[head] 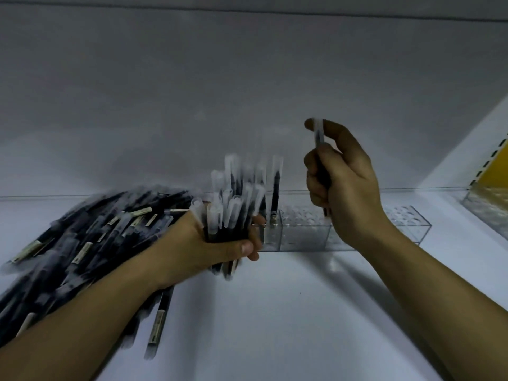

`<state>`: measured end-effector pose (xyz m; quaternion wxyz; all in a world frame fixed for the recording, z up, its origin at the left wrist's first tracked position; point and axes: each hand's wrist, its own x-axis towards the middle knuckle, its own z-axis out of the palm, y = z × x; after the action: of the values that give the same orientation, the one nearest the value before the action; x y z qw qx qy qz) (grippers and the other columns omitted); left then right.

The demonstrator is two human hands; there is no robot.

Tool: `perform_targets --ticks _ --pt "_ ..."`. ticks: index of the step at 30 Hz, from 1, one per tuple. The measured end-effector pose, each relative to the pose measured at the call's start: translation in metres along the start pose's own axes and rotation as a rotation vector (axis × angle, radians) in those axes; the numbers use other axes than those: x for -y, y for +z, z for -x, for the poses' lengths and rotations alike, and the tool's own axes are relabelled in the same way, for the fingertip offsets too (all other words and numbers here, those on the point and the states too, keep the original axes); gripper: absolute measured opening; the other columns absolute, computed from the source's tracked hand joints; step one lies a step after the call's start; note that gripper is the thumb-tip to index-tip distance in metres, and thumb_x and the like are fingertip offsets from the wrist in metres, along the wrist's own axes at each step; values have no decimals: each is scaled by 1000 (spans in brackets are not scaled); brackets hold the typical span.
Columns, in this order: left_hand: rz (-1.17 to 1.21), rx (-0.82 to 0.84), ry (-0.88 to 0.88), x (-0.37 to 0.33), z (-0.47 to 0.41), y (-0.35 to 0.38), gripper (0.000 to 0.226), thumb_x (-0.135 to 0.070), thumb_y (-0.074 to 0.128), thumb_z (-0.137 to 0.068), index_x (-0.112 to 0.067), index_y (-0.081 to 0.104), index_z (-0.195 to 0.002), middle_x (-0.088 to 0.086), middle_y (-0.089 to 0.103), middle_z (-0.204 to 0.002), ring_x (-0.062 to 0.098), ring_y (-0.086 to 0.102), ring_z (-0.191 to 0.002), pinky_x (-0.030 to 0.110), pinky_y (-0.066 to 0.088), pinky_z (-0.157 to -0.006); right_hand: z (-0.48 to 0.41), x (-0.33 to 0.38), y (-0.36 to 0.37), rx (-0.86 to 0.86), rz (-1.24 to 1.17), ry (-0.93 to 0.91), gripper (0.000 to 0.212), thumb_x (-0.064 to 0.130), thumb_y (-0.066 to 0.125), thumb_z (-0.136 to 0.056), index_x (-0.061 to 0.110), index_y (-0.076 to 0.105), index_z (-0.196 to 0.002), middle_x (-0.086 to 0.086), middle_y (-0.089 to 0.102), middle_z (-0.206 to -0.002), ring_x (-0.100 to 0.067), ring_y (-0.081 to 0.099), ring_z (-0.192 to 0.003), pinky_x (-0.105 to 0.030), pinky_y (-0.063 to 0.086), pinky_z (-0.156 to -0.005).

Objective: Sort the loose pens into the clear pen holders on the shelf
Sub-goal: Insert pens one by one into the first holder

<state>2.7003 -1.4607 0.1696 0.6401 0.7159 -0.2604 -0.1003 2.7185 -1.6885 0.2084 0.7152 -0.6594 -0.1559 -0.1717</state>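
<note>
pens on shelf (275,298), two-handed.
left grip (217,243) holds pen bundle (233,204); right grip (341,182) pinches single pen (319,133) over clear holders (302,232); loose pile (90,229) at left edge.

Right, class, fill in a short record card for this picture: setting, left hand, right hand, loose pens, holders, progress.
Setting: white shelf, dim light
Left hand: grips a bundle of pens, caps up
Right hand: holds a single pen upright above the holders
Loose pens: large pile lying on the shelf at the left
Holders: clear pen holders in a row at mid shelf
Progress: at least one standing pen at the left end; most visible holes unfilled, so sorting looks early
</note>
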Motion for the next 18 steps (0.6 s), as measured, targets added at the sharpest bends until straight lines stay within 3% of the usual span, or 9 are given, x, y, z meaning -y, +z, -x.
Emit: perform_targets --ticks 2,4,6,9,14,18 --pt "-27 14 -4 2 0 0 21 2 67 -85 -4 68 -105 14 74 -89 28 73 -87 26 57 -63 1 1 2 37 6 -16 32 4 39 -108 17 54 -133 -15 41 -77 -16 33 -53 -26 26 -44" --pt "-38 6 5 4 1 -3 18 0 66 -89 -6 68 -106 15 74 -91 28 73 -89 28 57 -63 3 2 5 62 -1 -20 28 5 46 -105 12 55 -130 -13 49 -81 -20 48 -60 -28 42 -50" --pt "3 -10 12 5 3 -5 19 -12 66 -89 -11 69 -108 14 74 -96 30 72 -93 38 59 -67 5 1 7 79 -11 -20 25 5 53 -100 10 61 -123 -14 59 -92 -24 64 -75 -32 57 -67" --pt "77 -71 39 4 3 -3 24 -11 64 -87 -7 67 -110 13 75 -101 31 73 -93 40 61 -79 6 0 7 27 25 -59 22 -2 65 -94 8 68 -113 -19 71 -101 -28 73 -93 -41 62 -87" --pt "89 -192 110 0 0 -2 22 -9 56 -88 -1 66 -106 12 75 -103 30 73 -89 33 59 -75 5 3 3 -109 115 -127 21 1 77 -86 17 68 -96 -5 73 -83 -31 73 -81 -36 62 -72" --pt "84 -236 84 -2 -2 -2 26 -12 55 -89 5 67 -104 11 77 -98 25 74 -87 26 58 -69 3 1 2 -152 227 -161 21 4 80 -85 17 68 -97 -2 71 -84 -23 72 -80 -37 64 -78"
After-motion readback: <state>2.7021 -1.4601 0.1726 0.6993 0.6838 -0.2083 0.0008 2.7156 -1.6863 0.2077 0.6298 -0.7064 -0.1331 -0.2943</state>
